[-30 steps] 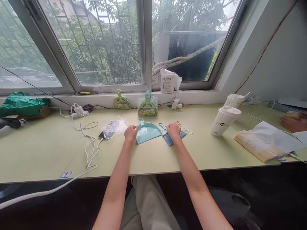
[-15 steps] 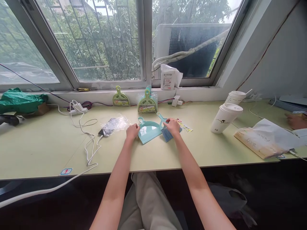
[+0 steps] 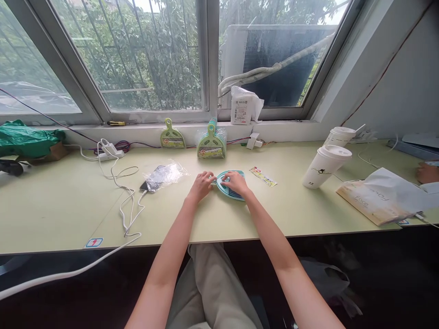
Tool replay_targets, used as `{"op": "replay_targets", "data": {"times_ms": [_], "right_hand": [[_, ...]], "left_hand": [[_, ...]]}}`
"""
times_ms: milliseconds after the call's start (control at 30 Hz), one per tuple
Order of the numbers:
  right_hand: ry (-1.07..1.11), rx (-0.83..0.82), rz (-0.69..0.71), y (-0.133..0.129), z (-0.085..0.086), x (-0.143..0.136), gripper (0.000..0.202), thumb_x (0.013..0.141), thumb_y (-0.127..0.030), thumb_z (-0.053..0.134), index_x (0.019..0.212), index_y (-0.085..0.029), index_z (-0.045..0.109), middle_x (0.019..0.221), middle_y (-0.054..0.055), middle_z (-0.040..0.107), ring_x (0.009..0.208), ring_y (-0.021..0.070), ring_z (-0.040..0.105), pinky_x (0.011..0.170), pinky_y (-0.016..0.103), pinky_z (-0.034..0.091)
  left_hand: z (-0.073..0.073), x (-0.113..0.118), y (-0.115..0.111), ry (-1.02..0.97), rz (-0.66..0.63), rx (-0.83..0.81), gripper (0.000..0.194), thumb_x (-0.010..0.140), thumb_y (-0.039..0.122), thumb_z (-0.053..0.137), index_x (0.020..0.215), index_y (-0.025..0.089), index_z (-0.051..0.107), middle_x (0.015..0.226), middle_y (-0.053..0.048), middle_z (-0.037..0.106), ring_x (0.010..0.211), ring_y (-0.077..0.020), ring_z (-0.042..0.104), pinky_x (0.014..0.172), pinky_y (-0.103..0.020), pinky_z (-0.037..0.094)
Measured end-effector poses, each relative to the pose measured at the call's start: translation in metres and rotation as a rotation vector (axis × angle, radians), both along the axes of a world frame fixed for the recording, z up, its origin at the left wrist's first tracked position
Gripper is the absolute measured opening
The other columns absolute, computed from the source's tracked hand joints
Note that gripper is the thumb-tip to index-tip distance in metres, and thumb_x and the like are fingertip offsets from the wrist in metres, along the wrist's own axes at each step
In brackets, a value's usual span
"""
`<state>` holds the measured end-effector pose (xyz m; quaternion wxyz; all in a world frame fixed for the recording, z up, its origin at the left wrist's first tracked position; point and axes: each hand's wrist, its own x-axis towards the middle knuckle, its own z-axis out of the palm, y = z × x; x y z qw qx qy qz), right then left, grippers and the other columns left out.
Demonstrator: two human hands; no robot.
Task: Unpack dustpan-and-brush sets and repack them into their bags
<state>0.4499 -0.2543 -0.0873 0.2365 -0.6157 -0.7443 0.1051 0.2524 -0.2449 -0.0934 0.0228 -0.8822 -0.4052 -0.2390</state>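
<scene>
A light-blue dustpan (image 3: 222, 189) lies on the table with its handle toward the left. The small hand brush (image 3: 235, 193), with blue bristles, rests inside the pan. My left hand (image 3: 202, 185) is closed at the handle end, fingers curled round it. From the right, my right hand (image 3: 236, 183) reaches over the pan, its fingers pinching the brush and covering part of it. A printed label strip (image 3: 263, 176) lies flat just beyond my right hand.
Packed green dustpan sets (image 3: 211, 144) lean at the sill, with another set (image 3: 172, 136) beside them. A phone under clear plastic (image 3: 161, 178) and a white cable (image 3: 128, 205) lie left. White cups (image 3: 324, 167) and a tissue pack (image 3: 373, 198) stand right. Another person's hand (image 3: 427, 172) shows far right.
The dustpan has turned so its handle points left, and the brush has gone from beside it into the pan. Both hands have drawn closer together.
</scene>
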Motion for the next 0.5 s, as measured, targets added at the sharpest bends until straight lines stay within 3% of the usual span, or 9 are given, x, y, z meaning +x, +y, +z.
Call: {"op": "replay_targets", "data": {"times_ms": [133, 300, 400, 500], "right_hand": [[-0.002, 0.001, -0.012, 0.002, -0.002, -0.002, 0.014, 0.081, -0.038, 0.067, 0.083, -0.024, 0.070, 0.106, 0.000, 0.068, 0.109, 0.0207, 0.056, 0.082, 0.027, 0.041], [-0.032, -0.039, -0.032, 0.003, -0.003, -0.003, 0.014, 0.080, -0.037, 0.067, 0.085, -0.025, 0.069, 0.107, 0.001, 0.069, 0.106, 0.0212, 0.058, 0.078, 0.027, 0.042], [-0.036, -0.045, -0.054, 0.003, -0.003, -0.004, 0.014, 0.078, -0.037, 0.067, 0.084, -0.024, 0.068, 0.104, 0.001, 0.070, 0.100, 0.0205, 0.061, 0.076, 0.026, 0.042], [0.061, -0.024, -0.172, 0.003, -0.002, -0.006, 0.018, 0.079, -0.041, 0.065, 0.086, -0.025, 0.066, 0.101, 0.001, 0.071, 0.093, 0.0190, 0.064, 0.075, 0.026, 0.042]], "left_hand": [[-0.009, 0.005, 0.006, -0.004, -0.003, -0.095, 0.034, 0.086, 0.002, 0.044, 0.098, 0.021, 0.069, 0.096, -0.010, 0.062, 0.096, -0.0222, 0.058, 0.086, -0.033, 0.046], [-0.012, 0.011, 0.005, 0.006, 0.054, -0.156, 0.038, 0.085, -0.001, 0.040, 0.095, 0.021, 0.070, 0.096, -0.011, 0.064, 0.098, -0.0226, 0.059, 0.085, -0.032, 0.047], [-0.012, 0.014, 0.003, -0.116, 0.066, -0.111, 0.038, 0.084, 0.001, 0.044, 0.104, 0.022, 0.068, 0.114, -0.011, 0.063, 0.113, -0.0253, 0.054, 0.098, -0.039, 0.044], [-0.009, 0.019, 0.002, -0.483, 0.103, -0.130, 0.048, 0.085, 0.011, 0.052, 0.131, 0.024, 0.054, 0.140, -0.012, 0.049, 0.129, -0.0269, 0.044, 0.110, -0.046, 0.034]]}}
